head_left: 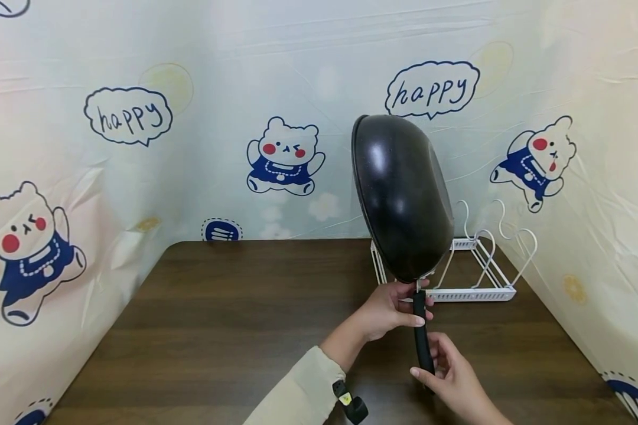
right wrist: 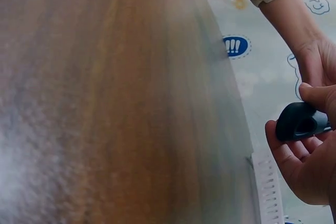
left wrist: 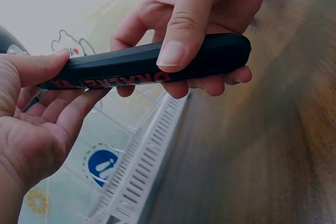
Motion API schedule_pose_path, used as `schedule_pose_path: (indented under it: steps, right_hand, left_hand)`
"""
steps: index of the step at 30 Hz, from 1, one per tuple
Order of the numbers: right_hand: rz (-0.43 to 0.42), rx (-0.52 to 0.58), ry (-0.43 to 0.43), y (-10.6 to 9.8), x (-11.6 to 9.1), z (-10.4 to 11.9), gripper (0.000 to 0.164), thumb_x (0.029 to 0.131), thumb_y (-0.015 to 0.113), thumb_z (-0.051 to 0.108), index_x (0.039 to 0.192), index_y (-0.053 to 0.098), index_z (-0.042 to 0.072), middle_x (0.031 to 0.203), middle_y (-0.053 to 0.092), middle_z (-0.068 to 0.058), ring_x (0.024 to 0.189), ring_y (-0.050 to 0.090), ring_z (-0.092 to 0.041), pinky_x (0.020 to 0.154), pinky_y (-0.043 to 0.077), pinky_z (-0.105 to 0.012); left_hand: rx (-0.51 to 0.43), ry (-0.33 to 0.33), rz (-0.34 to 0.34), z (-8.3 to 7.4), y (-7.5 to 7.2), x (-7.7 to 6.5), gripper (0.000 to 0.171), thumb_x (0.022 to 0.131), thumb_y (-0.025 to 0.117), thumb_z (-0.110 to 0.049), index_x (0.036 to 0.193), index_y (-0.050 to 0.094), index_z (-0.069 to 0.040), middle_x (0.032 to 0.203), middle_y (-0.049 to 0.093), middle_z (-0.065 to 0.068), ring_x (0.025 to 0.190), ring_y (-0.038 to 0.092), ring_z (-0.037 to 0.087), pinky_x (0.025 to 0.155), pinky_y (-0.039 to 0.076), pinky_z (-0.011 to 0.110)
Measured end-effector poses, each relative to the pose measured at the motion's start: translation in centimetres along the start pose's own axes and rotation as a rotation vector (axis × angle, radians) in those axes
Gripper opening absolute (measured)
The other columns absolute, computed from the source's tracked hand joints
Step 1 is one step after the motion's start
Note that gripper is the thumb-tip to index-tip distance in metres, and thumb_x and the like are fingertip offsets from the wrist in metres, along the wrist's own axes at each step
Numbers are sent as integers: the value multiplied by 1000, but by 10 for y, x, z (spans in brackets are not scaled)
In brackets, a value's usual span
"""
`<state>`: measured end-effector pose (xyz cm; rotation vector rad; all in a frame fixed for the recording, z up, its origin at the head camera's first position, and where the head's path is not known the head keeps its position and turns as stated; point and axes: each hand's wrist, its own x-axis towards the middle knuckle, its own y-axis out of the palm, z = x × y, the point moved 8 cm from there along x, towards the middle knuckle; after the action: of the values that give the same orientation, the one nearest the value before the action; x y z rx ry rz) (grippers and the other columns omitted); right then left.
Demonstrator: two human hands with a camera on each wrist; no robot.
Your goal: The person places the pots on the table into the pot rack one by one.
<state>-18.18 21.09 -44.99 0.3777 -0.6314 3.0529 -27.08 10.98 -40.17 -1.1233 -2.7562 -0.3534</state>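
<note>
A deep black frying pan (head_left: 404, 195) is held up on its side above the table, its rounded outside toward the head camera and its handle pointing down. My left hand (head_left: 385, 310) pinches the top of the black handle (head_left: 420, 336), close to the pan body. Lower on that handle, my right hand (head_left: 454, 375) grips the end between thumb and fingers. In the left wrist view, the right thumb presses on the handle (left wrist: 131, 61), which bears red lettering. The rounded handle end (right wrist: 296, 121) shows in the right wrist view. The pan's inside is hidden.
Behind the pan, a white rack (head_left: 470, 294) with curved wire dividers stands at the right rear of the brown wooden table (head_left: 244, 324). The pan covers part of it. Printed cloth walls (head_left: 218, 71) with bears and "happy" bubbles surround the table.
</note>
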Motion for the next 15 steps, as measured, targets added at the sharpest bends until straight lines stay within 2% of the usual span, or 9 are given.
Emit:
schedule_pose_path:
  steps: [3,9,15]
  right_hand:
    - [43,49,14,4,-1,-6,49,78,78,-3,120,51,1,84,56,-7,67,56,-9,51,52,-28]
    - [176,174,11,16,-6,-16,48,85,72,-2,123,44,-3,88,54,-14,70,60,-12,52,56,-34]
    - [316,300,63,27,-10,-24,48,89,68,-1,125,37,-9,88,52,-13,70,62,-16,55,57,-39]
  left_hand:
    - [2,-25,-24,9,-3,-1,61,80,63,23,136,52,1,117,61,32,99,68,36,87,54,36]
    - [8,-119,-100,29,-10,-7,58,81,66,19,135,54,1,107,69,16,93,71,27,81,56,35]
    - [-24,-224,-172,46,-15,-13,55,83,66,16,133,56,-2,104,68,15,91,71,25,77,57,36]
